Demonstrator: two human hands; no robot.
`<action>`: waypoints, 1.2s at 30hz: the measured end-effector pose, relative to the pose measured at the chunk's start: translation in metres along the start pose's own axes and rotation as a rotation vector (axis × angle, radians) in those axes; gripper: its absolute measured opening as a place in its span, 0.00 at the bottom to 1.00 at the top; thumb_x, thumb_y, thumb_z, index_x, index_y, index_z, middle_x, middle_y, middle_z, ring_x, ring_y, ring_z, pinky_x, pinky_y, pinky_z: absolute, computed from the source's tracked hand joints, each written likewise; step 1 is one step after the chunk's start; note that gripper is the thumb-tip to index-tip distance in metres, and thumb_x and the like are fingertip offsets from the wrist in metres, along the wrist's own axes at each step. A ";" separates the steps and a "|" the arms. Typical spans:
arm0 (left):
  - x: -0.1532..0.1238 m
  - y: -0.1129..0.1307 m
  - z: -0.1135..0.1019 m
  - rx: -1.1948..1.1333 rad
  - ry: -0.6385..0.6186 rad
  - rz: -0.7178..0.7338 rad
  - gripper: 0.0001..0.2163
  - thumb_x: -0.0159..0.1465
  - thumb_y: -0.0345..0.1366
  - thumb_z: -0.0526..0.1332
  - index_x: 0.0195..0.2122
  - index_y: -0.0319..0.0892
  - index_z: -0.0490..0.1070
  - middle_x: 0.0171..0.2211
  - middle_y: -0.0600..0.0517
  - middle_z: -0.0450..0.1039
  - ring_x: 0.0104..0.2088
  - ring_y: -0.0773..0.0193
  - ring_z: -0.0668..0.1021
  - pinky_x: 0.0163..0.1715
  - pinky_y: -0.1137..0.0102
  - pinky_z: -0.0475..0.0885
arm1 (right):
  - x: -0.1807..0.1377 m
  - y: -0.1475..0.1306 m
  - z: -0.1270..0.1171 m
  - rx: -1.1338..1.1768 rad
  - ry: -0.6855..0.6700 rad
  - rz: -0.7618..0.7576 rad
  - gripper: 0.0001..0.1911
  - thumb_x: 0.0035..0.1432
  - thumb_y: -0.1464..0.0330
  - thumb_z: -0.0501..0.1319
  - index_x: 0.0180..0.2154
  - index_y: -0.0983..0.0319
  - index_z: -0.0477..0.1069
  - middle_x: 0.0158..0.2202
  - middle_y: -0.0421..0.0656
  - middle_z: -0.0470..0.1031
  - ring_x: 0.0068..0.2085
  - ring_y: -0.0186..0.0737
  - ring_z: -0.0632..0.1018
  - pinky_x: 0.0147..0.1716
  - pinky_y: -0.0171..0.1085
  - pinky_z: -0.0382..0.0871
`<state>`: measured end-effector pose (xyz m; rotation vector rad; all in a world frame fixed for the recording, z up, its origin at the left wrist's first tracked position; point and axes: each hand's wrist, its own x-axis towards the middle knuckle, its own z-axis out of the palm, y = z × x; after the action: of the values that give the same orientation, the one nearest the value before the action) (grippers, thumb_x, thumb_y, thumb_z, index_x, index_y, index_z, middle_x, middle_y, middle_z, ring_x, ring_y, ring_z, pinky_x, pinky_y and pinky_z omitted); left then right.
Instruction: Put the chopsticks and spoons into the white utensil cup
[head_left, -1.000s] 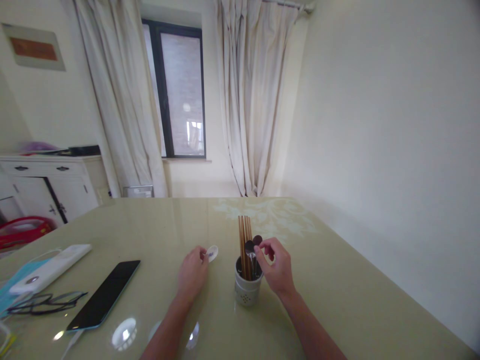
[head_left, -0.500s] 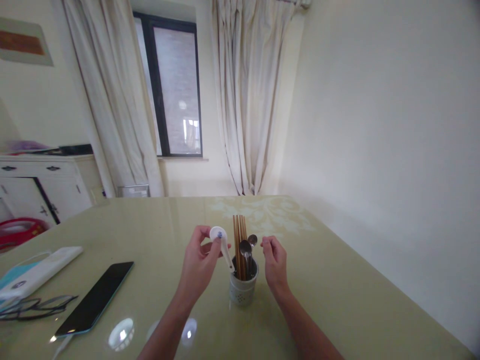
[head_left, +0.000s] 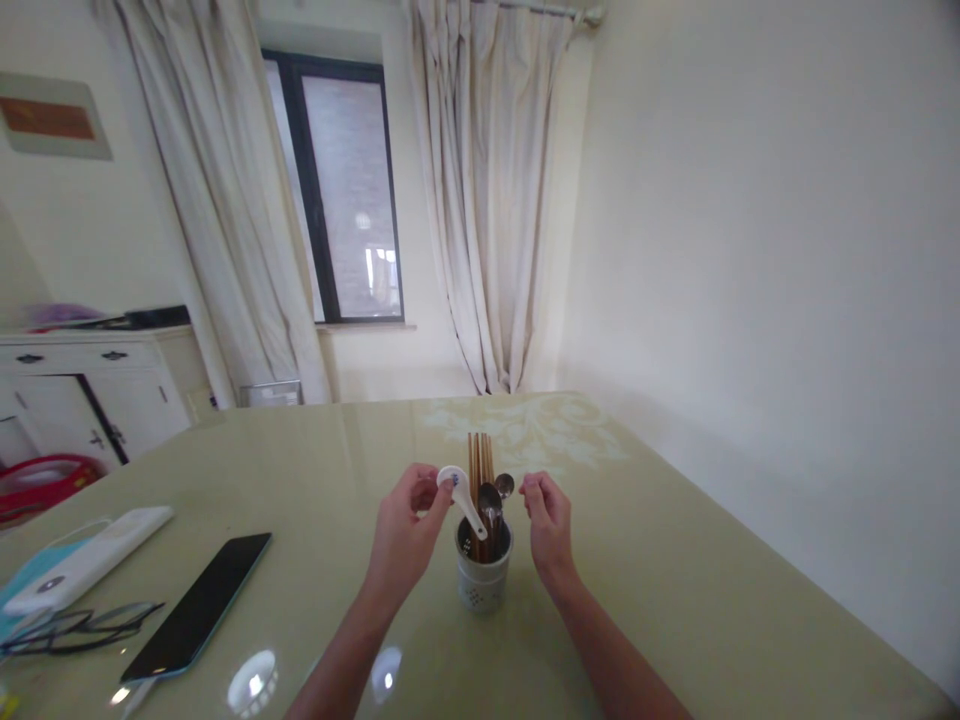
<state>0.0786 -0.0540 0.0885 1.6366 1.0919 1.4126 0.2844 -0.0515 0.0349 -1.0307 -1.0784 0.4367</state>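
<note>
My left hand [head_left: 405, 520] pinches a white ceramic soup spoon [head_left: 461, 497] with a blue mark by its bowl. Its handle slants down to the right, the tip over the mouth of a grey-green utensil holder [head_left: 483, 585]. Inside that holder stand several wooden chopsticks [head_left: 480, 460] and two metal spoons, the nearer spoon [head_left: 490, 497] and the farther spoon [head_left: 505, 486], bowls up. To the right of the holder, my right hand [head_left: 549, 525] is closed with fingers curled in, slightly apart from the metal spoons; nothing shows in it.
On the table's left lie a black phone [head_left: 199, 605] with a cable, folded glasses [head_left: 90, 628], a white slab-like device [head_left: 90, 560] and a light-blue item [head_left: 37, 580] beneath it. A wall [head_left: 750, 300] runs along the right edge. Behind are curtains [head_left: 487, 200] and a white cabinet [head_left: 135, 390].
My left hand has moved slightly right with the soup spoon, so its handle tip has gone from the holder's left rim to over its opening. My right hand stays nearly still.
</note>
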 end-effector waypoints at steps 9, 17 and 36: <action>-0.012 -0.010 0.011 0.316 -0.085 0.118 0.12 0.66 0.47 0.64 0.33 0.45 0.77 0.35 0.48 0.82 0.37 0.56 0.82 0.40 0.62 0.77 | 0.001 0.004 0.002 0.006 -0.014 0.015 0.27 0.68 0.45 0.60 0.27 0.58 0.68 0.24 0.35 0.64 0.27 0.38 0.64 0.27 0.36 0.59; -0.019 -0.031 0.021 0.343 -0.015 -0.003 0.14 0.64 0.49 0.63 0.33 0.43 0.79 0.38 0.46 0.79 0.37 0.53 0.81 0.40 0.58 0.77 | 0.000 0.017 0.009 0.048 -0.133 0.168 0.37 0.63 0.32 0.54 0.26 0.59 0.68 0.22 0.36 0.65 0.24 0.36 0.65 0.24 0.36 0.58; -0.020 -0.061 0.023 -0.311 -0.216 -0.146 0.36 0.68 0.69 0.52 0.59 0.44 0.72 0.55 0.41 0.79 0.55 0.47 0.79 0.59 0.52 0.72 | 0.026 0.010 -0.049 0.232 -0.963 0.296 0.47 0.60 0.28 0.49 0.55 0.58 0.79 0.55 0.52 0.79 0.56 0.56 0.78 0.54 0.51 0.72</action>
<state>0.0913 -0.0478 0.0218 1.4180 0.8054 1.2104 0.3403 -0.0510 0.0352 -0.7602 -1.6632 1.3541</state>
